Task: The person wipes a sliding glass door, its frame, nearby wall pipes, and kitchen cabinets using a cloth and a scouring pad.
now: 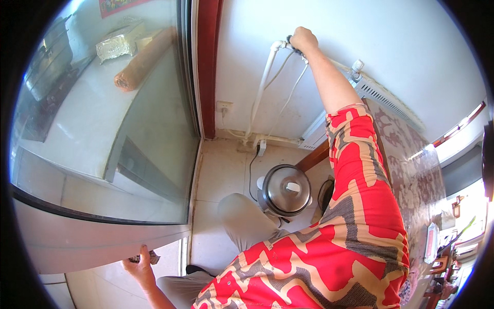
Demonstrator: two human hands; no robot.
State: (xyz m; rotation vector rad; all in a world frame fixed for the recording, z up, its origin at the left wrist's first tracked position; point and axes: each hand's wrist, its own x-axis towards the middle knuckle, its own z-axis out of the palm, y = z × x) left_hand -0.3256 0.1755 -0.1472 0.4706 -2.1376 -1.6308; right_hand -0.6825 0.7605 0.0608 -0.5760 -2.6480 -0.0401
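My right hand (305,39), at the top middle, is closed on a dark cloth (296,51) against the white pipe (267,69) that runs to the radiator. Thin cables hang from the pipe just beneath this hand. At the lower left, my left hand (142,266) grips a patterned grey-brown cloth (154,257) at the lower edge of the glazed door's pale panel (104,243). An electric cooker (287,190) with a metal lid stands on the tiled floor between my knee and the wall.
A marble-patterned table (409,166) stands at right beside the white radiator (386,96). A power strip (262,148) and cord lie near a wall socket (224,106). Behind the door glass, a counter (88,116) holds a rolled item (142,61) and a pot (50,58).
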